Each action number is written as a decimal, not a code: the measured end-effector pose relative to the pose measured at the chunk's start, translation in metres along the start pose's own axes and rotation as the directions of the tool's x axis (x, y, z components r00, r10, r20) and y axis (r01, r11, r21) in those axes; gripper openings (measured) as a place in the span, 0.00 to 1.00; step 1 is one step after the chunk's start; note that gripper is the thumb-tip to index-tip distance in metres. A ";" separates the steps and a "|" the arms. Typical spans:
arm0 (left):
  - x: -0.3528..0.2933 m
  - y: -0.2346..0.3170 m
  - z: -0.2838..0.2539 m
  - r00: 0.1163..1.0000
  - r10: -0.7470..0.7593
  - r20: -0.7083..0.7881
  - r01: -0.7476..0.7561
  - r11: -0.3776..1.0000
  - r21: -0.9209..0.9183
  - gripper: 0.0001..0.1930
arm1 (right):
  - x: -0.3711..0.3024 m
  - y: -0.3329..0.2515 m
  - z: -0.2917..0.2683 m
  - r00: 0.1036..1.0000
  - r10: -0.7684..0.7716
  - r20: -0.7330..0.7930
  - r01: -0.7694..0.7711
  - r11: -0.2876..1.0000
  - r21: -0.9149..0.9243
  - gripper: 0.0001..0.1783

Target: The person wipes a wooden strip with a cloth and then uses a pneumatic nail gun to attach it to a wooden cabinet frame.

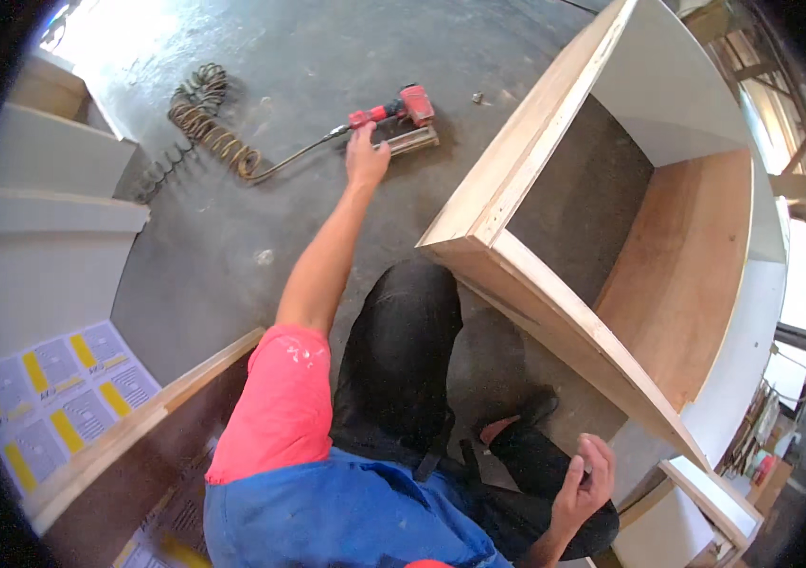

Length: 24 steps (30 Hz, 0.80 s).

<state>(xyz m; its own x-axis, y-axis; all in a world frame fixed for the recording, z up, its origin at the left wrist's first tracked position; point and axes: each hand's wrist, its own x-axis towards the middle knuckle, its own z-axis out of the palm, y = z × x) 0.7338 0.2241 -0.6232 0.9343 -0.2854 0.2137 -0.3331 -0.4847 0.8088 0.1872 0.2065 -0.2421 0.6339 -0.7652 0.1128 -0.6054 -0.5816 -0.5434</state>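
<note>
A red and black pneumatic nail gun [415,106] lies on its side on the grey floor, its metal magazine [412,141] turned toward me. My left hand [367,159] is stretched out to the end of its handle, thumb and fingers apart. The fingertips overlap the handle, but whether they touch it I cannot tell. From the handle a coiled brown air hose [223,142] runs off to the left. My right hand [584,488] hovers over my leg with loosely bent fingers and holds nothing.
An open wooden cabinet frame [483,204] with bare plywood edges stands at right, close to my knee. Pale panels [53,237] rise at the far left. A long wooden edge [166,402] and a printed sheet with yellow bars [71,398] lie at lower left.
</note>
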 end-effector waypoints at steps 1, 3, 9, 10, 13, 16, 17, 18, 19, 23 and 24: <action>0.018 -0.001 0.008 0.988 0.147 -0.047 -0.142 0.985 0.096 0.27 | -0.006 -0.002 0.006 0.997 0.080 0.010 -0.080 0.997 0.006 0.11; 0.056 -0.013 0.014 0.973 0.228 -0.022 -0.211 0.931 0.299 0.27 | -0.015 -0.006 0.013 0.979 0.200 0.047 -0.200 0.980 -0.013 0.12; 0.109 -0.003 0.036 0.803 -0.340 0.490 -0.095 0.739 0.667 0.28 | -0.032 -0.014 0.036 0.930 0.348 0.119 -0.343 0.937 -0.063 0.13; 0.105 -0.002 0.036 0.840 -0.297 0.453 -0.127 0.705 0.698 0.26 | -0.035 -0.015 0.038 0.911 0.373 0.174 -0.370 0.928 -0.055 0.14; 0.101 -0.011 0.035 0.887 -0.187 0.422 -0.237 0.600 0.764 0.22 | -0.047 -0.008 0.042 0.916 0.346 0.202 -0.339 0.938 -0.069 0.14; 0.092 -0.020 0.025 0.777 -0.310 0.548 -0.091 0.806 0.585 0.20 | -0.047 -0.003 0.040 0.917 0.316 0.244 -0.313 0.948 -0.054 0.16; 0.089 -0.040 0.017 0.779 -0.293 0.555 -0.050 0.852 0.521 0.20 | -0.043 0.000 0.039 0.920 0.276 0.277 -0.274 0.961 -0.048 0.17; 0.076 -0.041 0.015 0.765 -0.312 0.563 0.073 0.911 0.406 0.18 | -0.040 0.001 0.038 0.923 0.281 0.265 -0.282 0.959 -0.033 0.17; 0.062 -0.036 0.008 0.750 -0.326 0.576 0.194 0.940 0.280 0.17 | -0.035 0.000 0.036 0.929 0.256 0.268 -0.253 0.966 -0.048 0.19; 0.032 -0.023 -0.064 0.843 -0.365 0.395 0.301 0.929 0.217 0.14 | -0.018 0.000 0.028 0.955 0.140 0.263 -0.139 0.990 -0.021 0.27; 0.023 -0.010 -0.084 0.859 -0.366 0.358 0.326 0.930 0.168 0.13 | -0.011 -0.004 0.024 0.953 0.145 0.267 -0.155 0.988 0.017 0.30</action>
<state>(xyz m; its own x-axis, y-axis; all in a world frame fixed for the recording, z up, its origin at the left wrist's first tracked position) 0.7698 0.2919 -0.5802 0.8787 -0.3643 -0.3084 -0.0269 -0.6829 0.7300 0.1949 0.2239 -0.2612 0.6444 -0.7397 -0.1937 -0.6883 -0.4507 -0.5685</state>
